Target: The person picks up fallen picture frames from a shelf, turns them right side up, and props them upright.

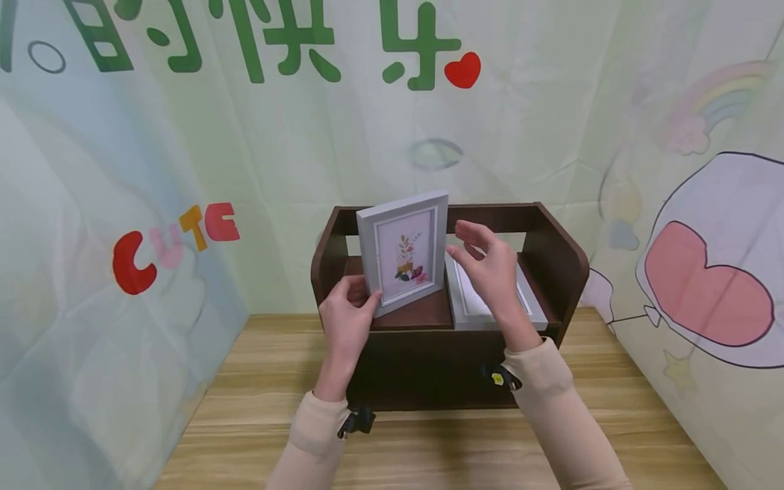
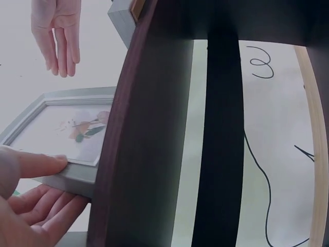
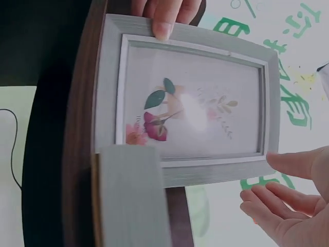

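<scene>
A grey picture frame (image 1: 407,248) with a pressed-flower print stands upright, slightly turned, on the top shelf of a dark brown rack (image 1: 429,364). My left hand (image 1: 347,316) pinches its lower left edge, thumb on the front and fingers behind, as the left wrist view shows. Just off the frame's right side is my right hand (image 1: 490,265), its fingers relaxed and holding nothing. In the right wrist view its thumb (image 3: 295,163) overlaps the frame's corner. A second grey frame (image 1: 465,299) lies flat on the shelf beneath my right hand, partly hidden by it.
The rack has raised side panels (image 1: 560,272) and a back rail (image 1: 496,216). It stands on a wood-grain table (image 1: 269,408). Printed cloth (image 1: 294,156) with green characters hangs behind and along both sides.
</scene>
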A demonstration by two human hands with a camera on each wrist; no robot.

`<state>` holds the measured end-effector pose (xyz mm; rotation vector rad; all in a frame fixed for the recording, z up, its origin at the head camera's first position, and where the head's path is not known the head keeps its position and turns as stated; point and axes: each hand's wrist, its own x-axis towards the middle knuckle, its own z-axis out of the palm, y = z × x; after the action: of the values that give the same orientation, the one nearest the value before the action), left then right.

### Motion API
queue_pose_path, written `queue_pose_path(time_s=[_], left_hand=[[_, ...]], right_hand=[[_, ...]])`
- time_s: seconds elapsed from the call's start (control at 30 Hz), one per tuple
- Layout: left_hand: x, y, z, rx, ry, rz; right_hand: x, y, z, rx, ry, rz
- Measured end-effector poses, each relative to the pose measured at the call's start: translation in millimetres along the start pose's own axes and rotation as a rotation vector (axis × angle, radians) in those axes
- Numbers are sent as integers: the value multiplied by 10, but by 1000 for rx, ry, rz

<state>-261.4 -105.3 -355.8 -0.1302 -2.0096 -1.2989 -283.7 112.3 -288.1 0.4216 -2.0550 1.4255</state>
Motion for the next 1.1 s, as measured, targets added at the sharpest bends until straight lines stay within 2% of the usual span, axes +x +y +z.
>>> queue_pose_path(time_s=[0.37, 0.53, 0.8, 0.93, 1.1], left_hand=[[-48, 121, 2, 38, -9, -38], [-85, 125, 26, 42, 3, -21], [-138, 154, 64, 55, 33, 29], [-153, 149, 92, 63, 42, 42], [-179, 154, 122, 57, 56, 67]], right_hand=[[36, -176, -5, 21, 6, -97], [65, -283, 2, 47, 3, -141], [28, -649, -29, 38, -22, -203], [67, -664, -17, 40, -39, -237], [191, -506, 37, 38, -63, -274]])
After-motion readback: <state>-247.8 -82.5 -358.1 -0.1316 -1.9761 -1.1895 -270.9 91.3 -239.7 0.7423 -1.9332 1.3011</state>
